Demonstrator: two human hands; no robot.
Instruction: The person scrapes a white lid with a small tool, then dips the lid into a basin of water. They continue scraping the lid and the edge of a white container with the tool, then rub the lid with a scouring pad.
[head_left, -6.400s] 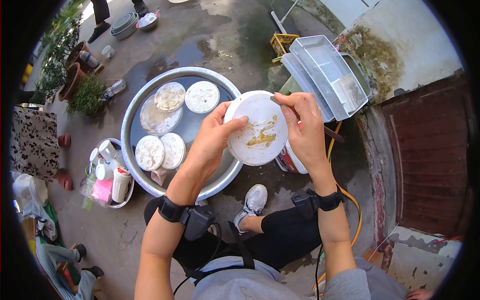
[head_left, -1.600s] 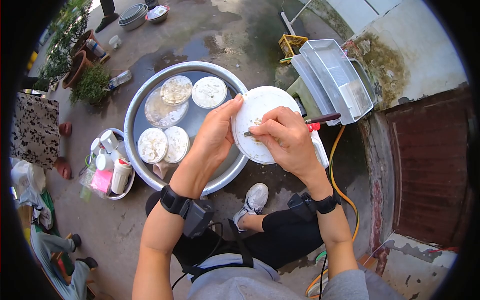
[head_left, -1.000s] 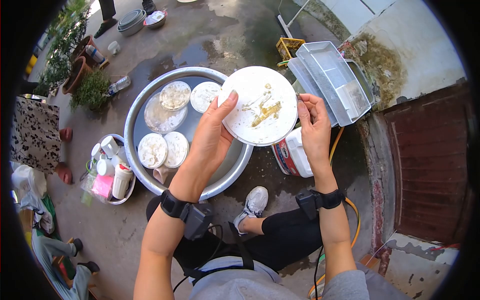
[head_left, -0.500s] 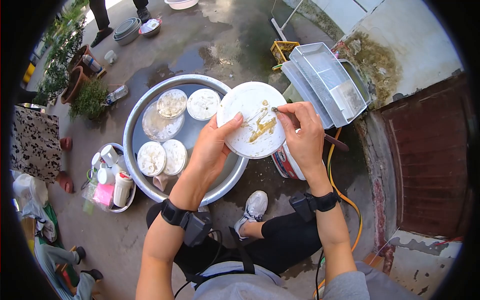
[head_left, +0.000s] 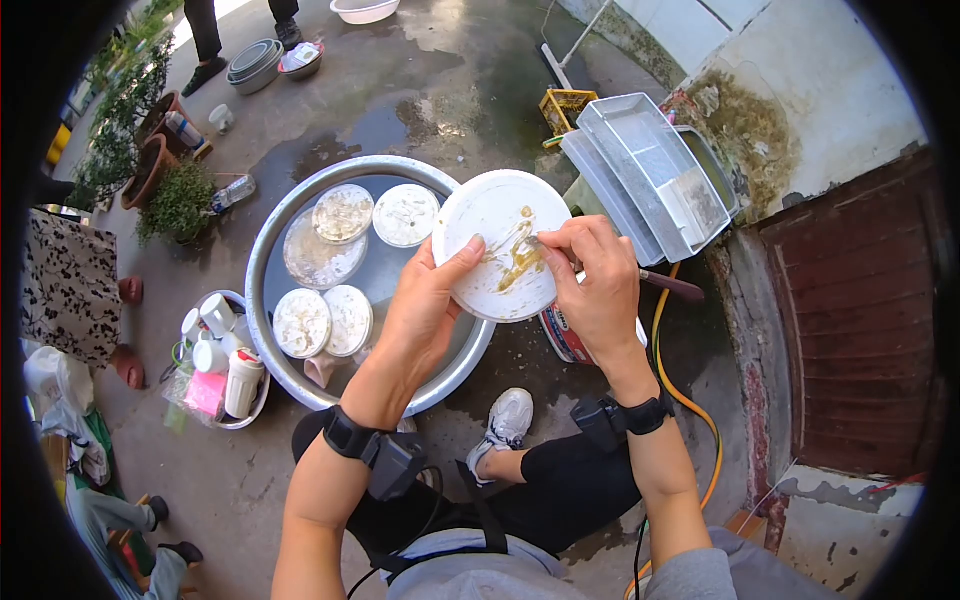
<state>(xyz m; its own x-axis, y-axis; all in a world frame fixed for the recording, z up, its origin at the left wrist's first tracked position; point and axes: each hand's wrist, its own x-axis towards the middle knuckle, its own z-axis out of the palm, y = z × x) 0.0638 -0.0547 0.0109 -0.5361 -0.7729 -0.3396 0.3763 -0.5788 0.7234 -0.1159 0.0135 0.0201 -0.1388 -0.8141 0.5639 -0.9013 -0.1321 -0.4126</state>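
Observation:
A round white plastic lid is in my left hand, thumb on its face and fingers behind. Yellow-brown smears and small scuffs mark the lid's face. The fingertips of my right hand are pinched together at the lid's right side, against the smear; anything between them is too small to make out. Below the lid, a wide metal basin of water holds several whitish, stained round lids. Behind my right hand, a white, red and blue bucket is partly hidden, with a dark brown handle sticking out.
Clear plastic bins are stacked at the right beside a yellow crate. An orange hose runs along the ground. Left of the basin sits a bowl of cups and bottles. Potted plants and other people's legs appear farther left.
My right fingertips have moved left and slightly down across the lid, onto the smear. The small dark bit seen in them earlier no longer shows. My left hand keeps its hold.

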